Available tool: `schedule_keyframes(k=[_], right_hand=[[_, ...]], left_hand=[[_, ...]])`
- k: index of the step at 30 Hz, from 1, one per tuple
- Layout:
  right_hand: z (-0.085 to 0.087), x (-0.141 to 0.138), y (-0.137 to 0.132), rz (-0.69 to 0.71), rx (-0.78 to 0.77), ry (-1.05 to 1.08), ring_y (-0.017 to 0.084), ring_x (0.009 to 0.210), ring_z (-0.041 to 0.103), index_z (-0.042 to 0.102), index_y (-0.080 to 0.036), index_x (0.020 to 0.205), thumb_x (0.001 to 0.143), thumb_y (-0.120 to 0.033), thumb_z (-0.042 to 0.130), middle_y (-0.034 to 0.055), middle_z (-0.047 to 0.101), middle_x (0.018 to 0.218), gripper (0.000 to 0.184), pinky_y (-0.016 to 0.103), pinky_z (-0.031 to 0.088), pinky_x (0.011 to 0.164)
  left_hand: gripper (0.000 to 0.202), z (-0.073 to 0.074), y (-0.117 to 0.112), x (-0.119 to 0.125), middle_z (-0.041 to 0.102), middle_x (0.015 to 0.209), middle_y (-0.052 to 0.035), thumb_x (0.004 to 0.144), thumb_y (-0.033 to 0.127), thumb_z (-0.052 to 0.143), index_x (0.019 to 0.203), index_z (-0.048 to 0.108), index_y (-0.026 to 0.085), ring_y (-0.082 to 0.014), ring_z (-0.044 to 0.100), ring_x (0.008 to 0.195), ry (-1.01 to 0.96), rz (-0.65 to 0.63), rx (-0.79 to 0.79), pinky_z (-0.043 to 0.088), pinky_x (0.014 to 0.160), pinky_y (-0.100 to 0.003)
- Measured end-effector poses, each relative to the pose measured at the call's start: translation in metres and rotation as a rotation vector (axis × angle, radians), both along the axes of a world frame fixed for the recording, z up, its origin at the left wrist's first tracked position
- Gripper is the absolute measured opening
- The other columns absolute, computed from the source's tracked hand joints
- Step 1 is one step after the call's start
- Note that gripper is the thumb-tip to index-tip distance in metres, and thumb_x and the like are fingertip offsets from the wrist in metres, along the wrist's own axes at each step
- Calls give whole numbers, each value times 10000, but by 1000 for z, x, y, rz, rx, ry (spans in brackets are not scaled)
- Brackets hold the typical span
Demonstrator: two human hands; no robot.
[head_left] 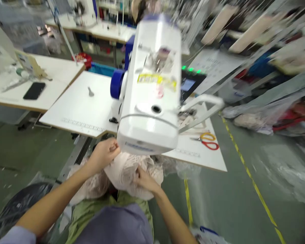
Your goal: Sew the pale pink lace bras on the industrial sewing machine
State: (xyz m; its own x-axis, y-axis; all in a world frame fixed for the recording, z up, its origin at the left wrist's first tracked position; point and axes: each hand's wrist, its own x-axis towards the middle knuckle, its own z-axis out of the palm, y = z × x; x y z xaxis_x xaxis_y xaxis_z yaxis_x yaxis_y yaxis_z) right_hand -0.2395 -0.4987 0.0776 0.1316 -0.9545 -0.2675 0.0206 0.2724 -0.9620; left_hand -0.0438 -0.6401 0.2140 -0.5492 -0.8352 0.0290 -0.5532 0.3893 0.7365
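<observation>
Head view. Reader: What fills the centre?

Legend: A white sewing machine [152, 98] stands on a white tabletop [76, 108], its near end facing the wearer. A blue handwheel [117, 83] sits on the machine's left flank, and a lit control panel [190, 83] lies just to its right.

Reader: Where is the cloth, and how do the hands meet it?

Legend: The pale lace fabric [128, 171] is bunched directly below the machine's near end, off the tabletop edge and over the wearer's lap. The left hand [105, 154] is closed on the upper left part of the bundle, knuckles close under the machine's lower left corner. The right hand [144, 179] lies lower, under the machine's midline, with its fingers curled into the folds and gripping them.

Reader: What else is labelled?

Legend: Scissors [208, 140] with red and yellow handles lie on the tabletop to the right of the machine. A black phone [34, 90] rests on a neighbouring tabletop well to the machine's left. A yellow floor line [244, 166] runs along the green floor to the right of the machine. Motion blur obscures the stock further right.
</observation>
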Motion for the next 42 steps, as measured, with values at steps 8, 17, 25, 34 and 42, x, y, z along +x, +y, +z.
schedule_keyframes(k=[8,17,25,34,42], right_hand=[[-17,-10,34,-9,197,-364,155,623,590,708,-169,712,558,-683,883,5,615,638,565,282,470,648],[26,-43,51,-22,49,-131,164,596,544,653,-188,694,764,-800,654,4,540,596,616,301,470,636],[123,-35,53,259,-261,273,208,699,612,748,-224,826,946,-579,557,35,662,710,421,324,509,678],[157,-12,51,438,-211,551,149,620,596,632,-237,1186,998,-261,526,-39,658,704,218,243,389,597],[141,-19,12,174,-307,542,183,713,613,646,-216,735,1022,-418,512,25,668,712,376,286,414,648]], left_hand=[[234,10,4,4,522,543,-1,870,374,508,745,605,202,-185,511,564,-16,11,-33,377,537,-269],[253,6,28,10,705,967,-105,947,408,489,1050,593,202,-273,698,915,-18,78,-158,553,708,-351],[610,28,107,-17,577,1444,-185,939,402,586,1475,378,200,-278,493,1413,240,-731,-514,383,1198,-419],[255,11,83,-10,615,644,2,957,402,586,830,635,186,-147,567,583,-283,-722,55,306,551,-246],[523,23,43,-6,303,535,26,994,360,463,563,216,201,-122,310,519,-31,-561,-41,249,570,-306]])
